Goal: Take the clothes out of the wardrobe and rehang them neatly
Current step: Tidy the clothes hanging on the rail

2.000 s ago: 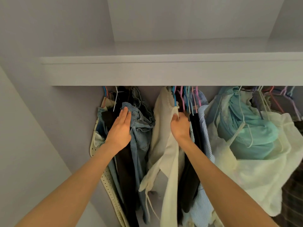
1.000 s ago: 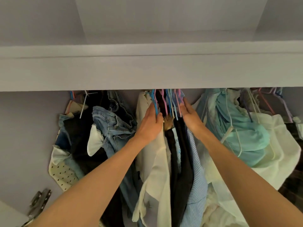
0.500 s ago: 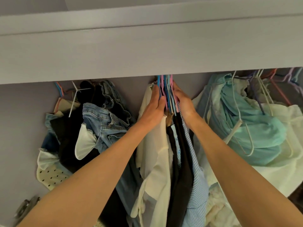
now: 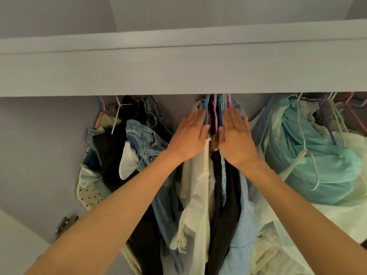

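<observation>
Both hands, left (image 4: 190, 135) and right (image 4: 236, 139), press flat with straight fingers on either side of the hangers (image 4: 216, 110) under the shelf (image 4: 178, 72) (nothing gripped yet). Next they likely must close round the bunch and lift it off.

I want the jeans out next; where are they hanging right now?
In the head view, the jeans hang left of centre, just left of the left hand, among dark clothes.
</observation>
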Available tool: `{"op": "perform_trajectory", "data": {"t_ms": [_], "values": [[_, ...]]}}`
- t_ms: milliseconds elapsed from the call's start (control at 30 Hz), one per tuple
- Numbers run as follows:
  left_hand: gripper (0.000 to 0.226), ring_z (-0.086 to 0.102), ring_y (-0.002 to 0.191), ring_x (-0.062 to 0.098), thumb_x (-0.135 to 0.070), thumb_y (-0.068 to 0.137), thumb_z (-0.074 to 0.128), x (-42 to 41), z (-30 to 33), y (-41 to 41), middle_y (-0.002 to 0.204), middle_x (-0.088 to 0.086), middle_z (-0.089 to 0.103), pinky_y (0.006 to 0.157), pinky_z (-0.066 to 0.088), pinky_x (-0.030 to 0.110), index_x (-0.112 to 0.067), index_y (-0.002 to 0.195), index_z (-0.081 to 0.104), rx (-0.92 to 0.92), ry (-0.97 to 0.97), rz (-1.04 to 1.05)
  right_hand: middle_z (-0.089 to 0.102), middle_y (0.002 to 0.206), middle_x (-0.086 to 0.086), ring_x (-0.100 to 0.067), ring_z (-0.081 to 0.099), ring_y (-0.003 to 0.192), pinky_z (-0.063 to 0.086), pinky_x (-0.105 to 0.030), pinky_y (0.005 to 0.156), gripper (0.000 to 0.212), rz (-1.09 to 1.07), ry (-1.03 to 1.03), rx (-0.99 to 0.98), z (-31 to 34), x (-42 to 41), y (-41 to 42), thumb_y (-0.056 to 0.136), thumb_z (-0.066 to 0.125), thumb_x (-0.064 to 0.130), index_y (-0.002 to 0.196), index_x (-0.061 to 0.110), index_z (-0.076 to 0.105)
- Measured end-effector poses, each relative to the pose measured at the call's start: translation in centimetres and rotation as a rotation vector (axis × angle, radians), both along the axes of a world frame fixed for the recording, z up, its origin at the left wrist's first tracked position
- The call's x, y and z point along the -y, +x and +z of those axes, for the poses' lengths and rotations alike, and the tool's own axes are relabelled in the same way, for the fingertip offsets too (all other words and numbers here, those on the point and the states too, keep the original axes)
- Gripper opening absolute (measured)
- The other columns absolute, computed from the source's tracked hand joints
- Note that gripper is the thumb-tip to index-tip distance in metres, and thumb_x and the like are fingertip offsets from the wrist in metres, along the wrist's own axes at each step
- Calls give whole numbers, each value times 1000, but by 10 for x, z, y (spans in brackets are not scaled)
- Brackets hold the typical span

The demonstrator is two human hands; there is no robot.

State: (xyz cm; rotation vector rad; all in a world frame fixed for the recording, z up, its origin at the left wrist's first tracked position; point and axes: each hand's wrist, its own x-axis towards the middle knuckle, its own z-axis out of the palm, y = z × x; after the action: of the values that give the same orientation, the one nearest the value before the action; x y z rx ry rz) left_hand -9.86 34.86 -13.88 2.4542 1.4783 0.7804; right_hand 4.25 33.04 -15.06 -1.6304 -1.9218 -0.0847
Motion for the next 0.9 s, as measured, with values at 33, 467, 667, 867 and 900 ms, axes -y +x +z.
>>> {"op": "perform_trajectory", "data": {"t_ms": [33,467,667,867,900], "values": [[50,3,144,18,-22,101,27,8,-3,-9,156,6,14,115,1,33,-10,148,16,-66,103,23,27,149,-22,-31,23,141,7,-41,115,50,24,69,48,-4,9,-7,95,32,15,141,-5,28],[51,-3,144,20,-25,99,32,64,-25,-152,156,5,13,114,-1,48,-15,147,18,-145,136,561,14,156,-6,-20,17,142,15,-24,109,53,362,-391,-502,16,-24,-165,102,25,32,149,12,10],[49,-7,143,19,-27,100,21,62,-36,-154,156,6,12,113,-6,39,-14,147,20,-42,197,499,4,157,-4,-14,9,144,5,-12,104,52,462,-313,-700,21,-77,-216,103,21,28,149,11,2],[60,4,142,20,-31,93,11,65,-42,-174,153,12,20,115,0,36,-1,143,26,-33,282,438,2,157,-4,-14,6,144,4,-14,106,48,546,-311,-683,20,-92,-254,104,20,23,149,11,7],[60,5,142,20,-31,93,11,66,-42,-177,153,12,21,115,1,36,-1,143,26,-33,280,439,2,158,-3,-14,7,144,5,-16,107,48,561,-323,-656,22,-94,-259,104,20,23,149,13,7]]}}
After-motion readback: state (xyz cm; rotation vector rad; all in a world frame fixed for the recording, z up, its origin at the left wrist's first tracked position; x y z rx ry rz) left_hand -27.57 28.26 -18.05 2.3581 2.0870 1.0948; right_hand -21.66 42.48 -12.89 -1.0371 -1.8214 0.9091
